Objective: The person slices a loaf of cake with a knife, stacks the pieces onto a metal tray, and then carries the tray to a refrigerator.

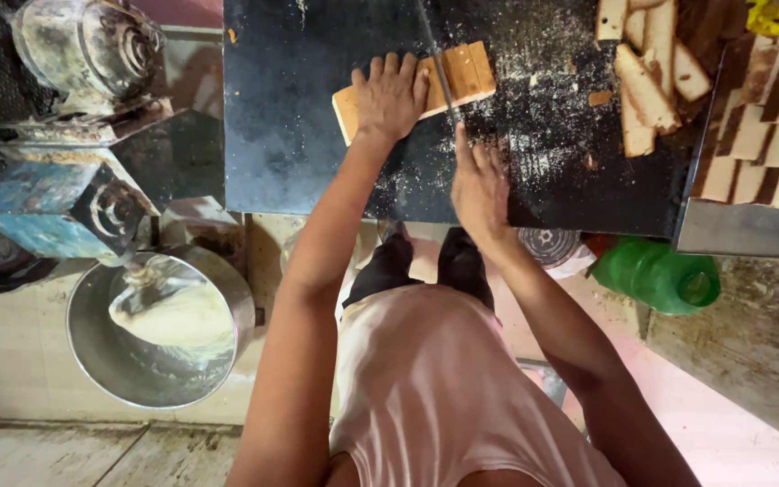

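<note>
A long brown-crusted cake slab [467,76] lies on the dark worktop [290,135]. My left hand [390,96] presses flat on the slab's left part. In my right hand [480,189] I grip the handle of a long thin knife [436,63]. Its blade runs up across the slab, just right of my left fingers. Pale crumbs are scattered over the worktop around the slab.
Cut cake pieces [649,77] lie piled at the worktop's top right, beside a metal tray [750,225] of layered slices. A mixer's steel bowl [160,325] of pale batter stands lower left. A green plastic jar [660,275] lies on the floor at right.
</note>
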